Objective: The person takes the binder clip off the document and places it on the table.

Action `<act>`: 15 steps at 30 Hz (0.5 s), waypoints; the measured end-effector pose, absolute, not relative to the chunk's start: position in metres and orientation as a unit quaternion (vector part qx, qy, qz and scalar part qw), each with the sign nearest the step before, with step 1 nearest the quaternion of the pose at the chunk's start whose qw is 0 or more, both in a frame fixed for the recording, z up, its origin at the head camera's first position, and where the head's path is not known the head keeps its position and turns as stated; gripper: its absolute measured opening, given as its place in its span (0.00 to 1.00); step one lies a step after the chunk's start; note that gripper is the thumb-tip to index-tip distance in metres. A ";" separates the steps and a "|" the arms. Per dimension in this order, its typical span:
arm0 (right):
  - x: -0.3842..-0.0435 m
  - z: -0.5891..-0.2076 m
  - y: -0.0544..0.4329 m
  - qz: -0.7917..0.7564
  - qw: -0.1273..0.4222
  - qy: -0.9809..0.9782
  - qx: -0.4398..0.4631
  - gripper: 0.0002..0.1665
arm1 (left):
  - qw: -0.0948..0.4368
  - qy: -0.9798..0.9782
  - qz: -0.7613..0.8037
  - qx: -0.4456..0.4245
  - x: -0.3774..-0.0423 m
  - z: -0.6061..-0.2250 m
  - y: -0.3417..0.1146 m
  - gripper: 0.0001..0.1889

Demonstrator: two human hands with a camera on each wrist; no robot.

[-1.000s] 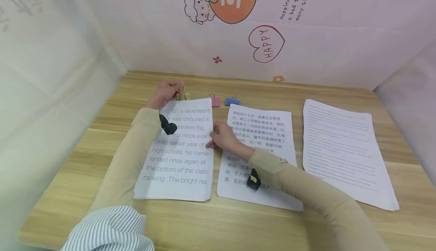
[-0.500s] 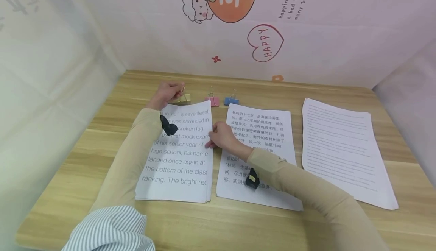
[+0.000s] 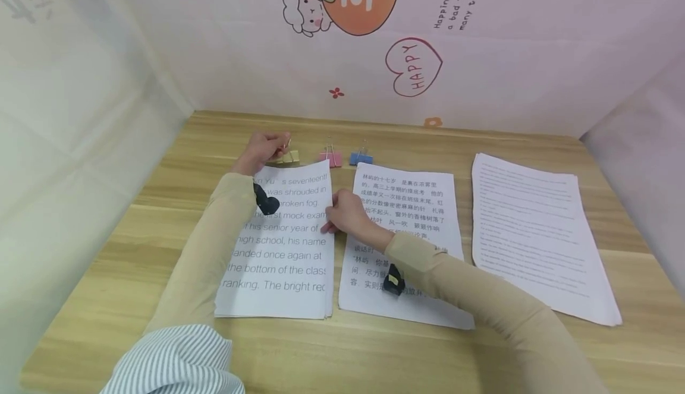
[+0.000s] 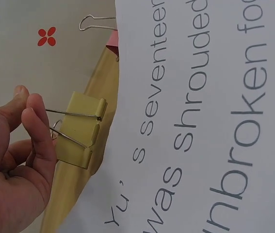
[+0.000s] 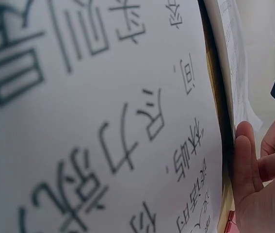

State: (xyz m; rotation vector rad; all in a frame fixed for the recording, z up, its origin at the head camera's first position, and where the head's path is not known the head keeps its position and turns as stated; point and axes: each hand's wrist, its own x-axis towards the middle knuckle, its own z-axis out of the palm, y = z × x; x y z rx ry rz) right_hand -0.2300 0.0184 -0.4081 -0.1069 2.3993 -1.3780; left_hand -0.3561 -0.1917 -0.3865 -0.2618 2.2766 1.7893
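Note:
In the head view my left hand (image 3: 264, 147) is at the top left corner of the left paper stack (image 3: 278, 299), which has large English print. Its fingers and thumb hold the wire handles of a yellow binder clip (image 4: 81, 128). The clip's body stands right at the stack's top edge; whether paper is between its jaws I cannot tell. My right hand (image 3: 348, 213) pinches the right edge of that same stack, with its fingertips at the margin. Underneath my right wrist lies the middle paper stack (image 3: 407, 180), printed in Chinese.
A pink binder clip (image 3: 332, 159) and a blue binder clip (image 3: 361, 158) stand behind the stacks. To the right lies a third paper stack (image 3: 540, 233) with small print. A printed cloth wall (image 3: 241, 67) rises along the back edge of the wooden table (image 3: 128, 251).
The left stack's top edge has come down slightly towards me, so more of the yellow and pink clips shows. My right hand has kept its place at the stack's edge.

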 end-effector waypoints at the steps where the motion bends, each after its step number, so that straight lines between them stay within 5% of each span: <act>1: -0.230 -0.408 0.018 -0.489 0.184 0.852 -0.038 0.15 | 0.116 0.778 0.611 -0.090 -0.357 -0.388 -0.192 0.23; 15: -0.228 -0.411 0.019 -0.500 0.181 0.846 -0.037 0.16 | 0.112 0.779 0.607 -0.109 -0.360 -0.392 -0.188 0.23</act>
